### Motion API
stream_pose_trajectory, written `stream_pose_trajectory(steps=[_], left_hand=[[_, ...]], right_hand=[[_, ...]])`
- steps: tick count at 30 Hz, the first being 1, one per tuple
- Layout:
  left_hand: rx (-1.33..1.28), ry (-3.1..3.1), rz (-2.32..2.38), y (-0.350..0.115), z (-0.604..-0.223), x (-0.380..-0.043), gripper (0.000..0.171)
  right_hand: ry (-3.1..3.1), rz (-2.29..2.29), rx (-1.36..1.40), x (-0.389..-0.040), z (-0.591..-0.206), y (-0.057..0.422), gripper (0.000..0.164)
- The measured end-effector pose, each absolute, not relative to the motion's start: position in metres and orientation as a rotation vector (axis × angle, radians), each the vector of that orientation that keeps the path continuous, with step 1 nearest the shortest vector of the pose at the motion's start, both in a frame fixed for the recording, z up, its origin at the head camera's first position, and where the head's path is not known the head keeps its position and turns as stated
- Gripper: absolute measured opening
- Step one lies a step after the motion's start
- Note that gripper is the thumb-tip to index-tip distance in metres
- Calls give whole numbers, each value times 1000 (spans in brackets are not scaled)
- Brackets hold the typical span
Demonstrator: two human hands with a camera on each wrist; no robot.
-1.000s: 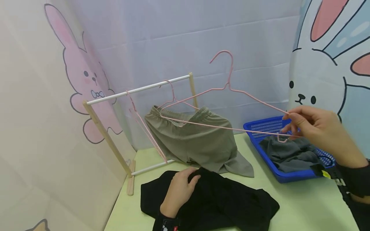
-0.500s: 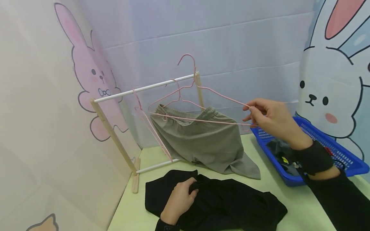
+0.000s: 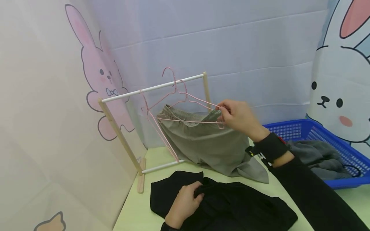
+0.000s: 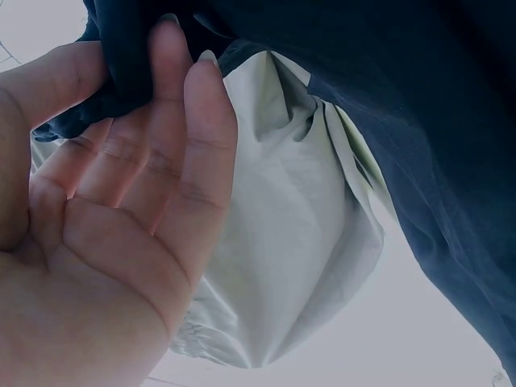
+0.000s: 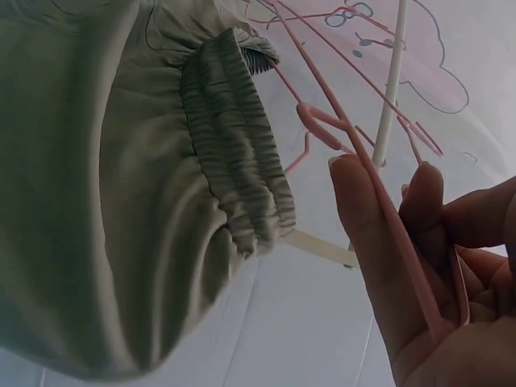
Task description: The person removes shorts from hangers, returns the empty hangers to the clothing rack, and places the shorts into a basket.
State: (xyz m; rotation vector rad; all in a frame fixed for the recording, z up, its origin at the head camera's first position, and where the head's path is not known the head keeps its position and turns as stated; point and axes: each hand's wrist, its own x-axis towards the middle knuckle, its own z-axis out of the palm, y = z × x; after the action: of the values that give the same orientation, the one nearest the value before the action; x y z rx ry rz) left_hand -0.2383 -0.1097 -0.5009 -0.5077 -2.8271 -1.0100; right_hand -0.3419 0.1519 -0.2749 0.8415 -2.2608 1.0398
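My right hand (image 3: 240, 117) pinches a pink clothes hanger (image 3: 188, 121) by its right end, up by the drying rack. The hanger's hook reaches above the rack's white rail (image 3: 156, 87). In the head view it overlaps olive shorts (image 3: 208, 144), which hang from another pink hanger on that rail. The right wrist view has the held hanger (image 5: 403, 242) close to the shorts' gathered waistband (image 5: 238, 153). Low at the front, my left hand (image 3: 185, 202) pinches a fold of a black garment (image 3: 245, 202) spread on the table. Thumb and fingers bracket the dark cloth (image 4: 129, 56) in the left wrist view.
A bare pink hanger (image 3: 163, 135) hangs at the rack's left side. To the right stands a blue basket (image 3: 347, 183) with grey clothing (image 3: 321, 157) inside. Fabric walls printed with rabbits enclose the pale green table (image 3: 130, 208) at the left and back.
My right hand has carried the hanger leftward from over the basket to the rack, in front of the shorts. The left hand keeps its hold on the black garment. The head view has shifted slightly.
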Motion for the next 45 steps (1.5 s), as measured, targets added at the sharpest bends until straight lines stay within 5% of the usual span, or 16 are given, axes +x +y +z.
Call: stream_pose_trajectory(steps=[19, 45], left_hand=[[-534, -2805, -1065, -117, -503, -239, 16], [-525, -2824, -1077, -116, -503, -239, 16]], right_hand=[[-2329, 1062, 840, -371, -308, 121, 25], [-2436, 1142, 887, -361, -329, 119, 24]])
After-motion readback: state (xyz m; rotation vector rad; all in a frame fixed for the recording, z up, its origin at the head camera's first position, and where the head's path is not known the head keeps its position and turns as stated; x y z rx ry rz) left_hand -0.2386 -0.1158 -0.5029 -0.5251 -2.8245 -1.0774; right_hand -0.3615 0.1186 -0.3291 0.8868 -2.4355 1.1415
